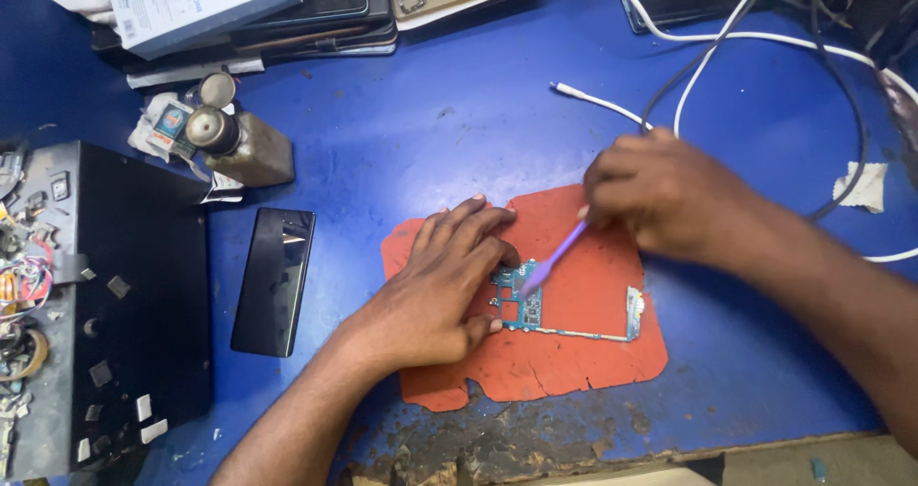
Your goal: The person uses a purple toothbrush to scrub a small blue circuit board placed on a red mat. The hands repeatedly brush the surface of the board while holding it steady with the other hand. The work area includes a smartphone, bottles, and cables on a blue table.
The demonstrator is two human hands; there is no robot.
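Head view: my right fingers (612, 199) pinch a thin purple brush (553, 258), its tip slanting down onto the circuit board (564, 316) so the bristles meet the chips. My left fingers (478, 247) lie flat and spread, thumb and fingertips pressed on the board's left end, holding nothing, just pinning it so it cannot slide. The board lies on an orange mat (574, 371) near the bench's (430, 132) front edge, which shields the blue top. A dark phone (274, 280) rests left of the mat, a brown bottle (239, 142) beyond it, white cables (708, 55) toward the far right corner.
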